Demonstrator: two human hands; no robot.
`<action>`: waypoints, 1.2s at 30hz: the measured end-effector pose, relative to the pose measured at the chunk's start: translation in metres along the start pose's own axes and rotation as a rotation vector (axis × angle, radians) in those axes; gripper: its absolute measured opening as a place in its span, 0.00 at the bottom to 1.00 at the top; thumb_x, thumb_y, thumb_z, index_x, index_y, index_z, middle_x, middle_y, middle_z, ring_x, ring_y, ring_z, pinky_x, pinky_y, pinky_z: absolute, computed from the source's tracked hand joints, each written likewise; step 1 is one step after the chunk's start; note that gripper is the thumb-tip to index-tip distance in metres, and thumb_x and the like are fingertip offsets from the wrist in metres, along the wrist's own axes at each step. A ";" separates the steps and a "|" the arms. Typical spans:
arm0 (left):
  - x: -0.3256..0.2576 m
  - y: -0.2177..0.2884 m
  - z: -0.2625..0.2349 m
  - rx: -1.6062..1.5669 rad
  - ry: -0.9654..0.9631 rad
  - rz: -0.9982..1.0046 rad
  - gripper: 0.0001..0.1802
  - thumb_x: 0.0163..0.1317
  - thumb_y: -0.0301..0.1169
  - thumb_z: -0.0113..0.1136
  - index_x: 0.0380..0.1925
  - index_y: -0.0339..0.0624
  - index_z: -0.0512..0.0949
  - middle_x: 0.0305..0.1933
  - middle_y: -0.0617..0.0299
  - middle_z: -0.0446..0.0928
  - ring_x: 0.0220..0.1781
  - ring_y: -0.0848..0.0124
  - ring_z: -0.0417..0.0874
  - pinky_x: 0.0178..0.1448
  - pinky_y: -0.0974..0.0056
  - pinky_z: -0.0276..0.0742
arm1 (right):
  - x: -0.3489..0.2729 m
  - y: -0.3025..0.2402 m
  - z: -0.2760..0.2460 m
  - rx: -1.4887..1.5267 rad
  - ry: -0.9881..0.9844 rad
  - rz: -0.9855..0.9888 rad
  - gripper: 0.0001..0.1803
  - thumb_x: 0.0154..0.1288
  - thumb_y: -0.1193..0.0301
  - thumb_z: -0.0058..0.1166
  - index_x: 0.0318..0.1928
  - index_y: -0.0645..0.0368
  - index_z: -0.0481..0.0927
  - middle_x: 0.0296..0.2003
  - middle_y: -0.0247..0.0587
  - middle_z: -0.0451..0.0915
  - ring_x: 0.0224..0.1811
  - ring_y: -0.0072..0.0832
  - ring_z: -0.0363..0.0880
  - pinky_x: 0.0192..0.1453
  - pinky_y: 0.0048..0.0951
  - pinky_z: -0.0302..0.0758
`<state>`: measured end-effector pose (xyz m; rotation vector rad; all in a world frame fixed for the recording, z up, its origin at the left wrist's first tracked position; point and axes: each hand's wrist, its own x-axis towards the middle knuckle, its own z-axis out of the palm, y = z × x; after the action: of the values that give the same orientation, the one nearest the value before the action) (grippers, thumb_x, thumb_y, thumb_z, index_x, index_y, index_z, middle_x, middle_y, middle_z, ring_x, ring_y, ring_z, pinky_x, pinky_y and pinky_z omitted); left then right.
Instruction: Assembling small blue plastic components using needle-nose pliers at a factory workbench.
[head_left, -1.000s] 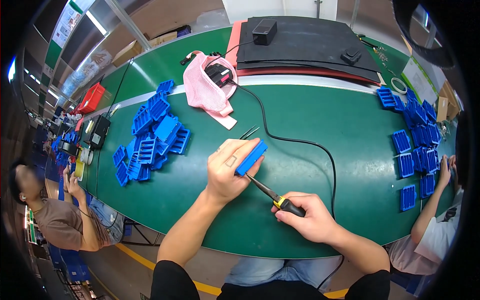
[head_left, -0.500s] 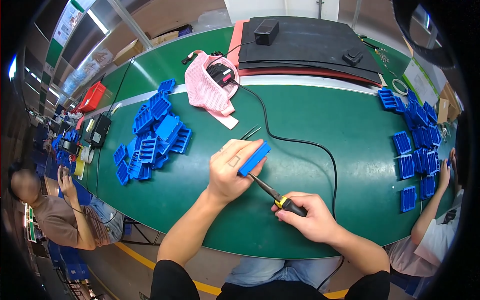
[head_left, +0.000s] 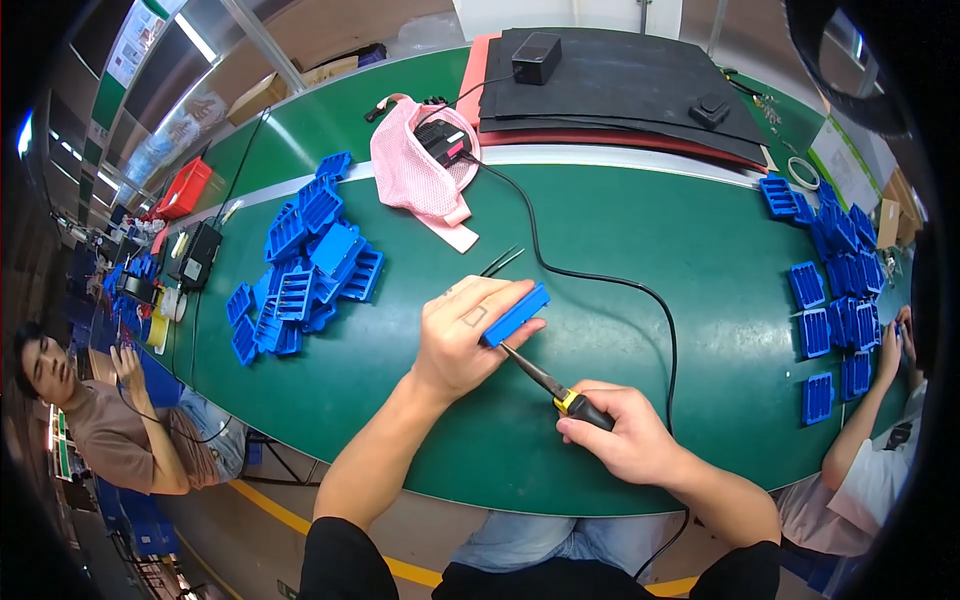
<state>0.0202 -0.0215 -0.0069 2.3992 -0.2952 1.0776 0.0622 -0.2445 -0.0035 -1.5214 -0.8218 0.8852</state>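
Observation:
In my left hand (head_left: 462, 335) is a blue slotted plastic piece (head_left: 516, 316), held tilted above the green table, fingers closed round it. My right hand (head_left: 630, 432) grips long-nose pliers (head_left: 545, 380) by their black and yellow handles. The jaws of the pliers meet the lower end of the blue piece; whether they pinch anything there is too small to tell. Just beyond my left hand lie tweezers (head_left: 503, 262), partly hidden by it. A heap of similar blue pieces (head_left: 338, 252) lies to the left.
More blue pieces (head_left: 808, 286) are spread at the right, near a co-worker's hand (head_left: 890, 350). A black cable (head_left: 655, 300) crosses the green table (head_left: 600, 220) beside my right hand. Farther back are a pink mesh pouch (head_left: 405, 165) and black sheets (head_left: 620, 85). Another person sits at left.
The blue piece has turned and shifted slightly right in my left hand, and a fingertip now shows beyond it. My right hand and the pliers have moved slightly right.

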 end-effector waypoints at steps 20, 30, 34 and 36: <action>0.010 -0.013 -0.013 0.321 -0.015 0.319 0.17 0.42 0.30 0.65 0.38 0.49 0.83 0.36 0.68 0.80 0.38 0.69 0.81 0.33 0.67 0.76 | -0.011 -0.014 0.004 -0.063 0.040 0.107 0.10 0.63 0.74 0.55 0.28 0.69 0.75 0.24 0.40 0.70 0.22 0.23 0.67 0.29 0.27 0.64; 0.007 -0.010 -0.005 0.101 -0.022 0.216 0.21 0.37 0.29 0.72 0.38 0.52 0.84 0.37 0.65 0.79 0.40 0.63 0.78 0.40 0.62 0.78 | -0.006 -0.020 -0.013 0.025 -0.056 0.228 0.10 0.62 0.72 0.57 0.29 0.68 0.76 0.26 0.40 0.73 0.26 0.23 0.70 0.31 0.26 0.66; 0.000 -0.012 -0.002 -0.046 -0.059 -0.027 0.26 0.32 0.25 0.74 0.39 0.55 0.84 0.35 0.66 0.77 0.38 0.62 0.74 0.44 0.60 0.72 | -0.003 -0.001 -0.014 -0.208 0.035 -0.058 0.08 0.58 0.74 0.59 0.31 0.68 0.78 0.29 0.42 0.76 0.27 0.29 0.73 0.32 0.28 0.68; 0.000 -0.012 -0.005 -0.072 -0.077 -0.071 0.25 0.33 0.22 0.72 0.37 0.52 0.84 0.35 0.65 0.78 0.39 0.62 0.75 0.45 0.61 0.70 | -0.001 0.002 -0.012 -0.215 0.050 -0.135 0.08 0.57 0.75 0.60 0.32 0.68 0.78 0.30 0.43 0.77 0.28 0.30 0.74 0.33 0.28 0.69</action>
<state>0.0223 -0.0087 -0.0082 2.3718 -0.2684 0.9298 0.0728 -0.2512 -0.0049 -1.6451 -0.9959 0.6736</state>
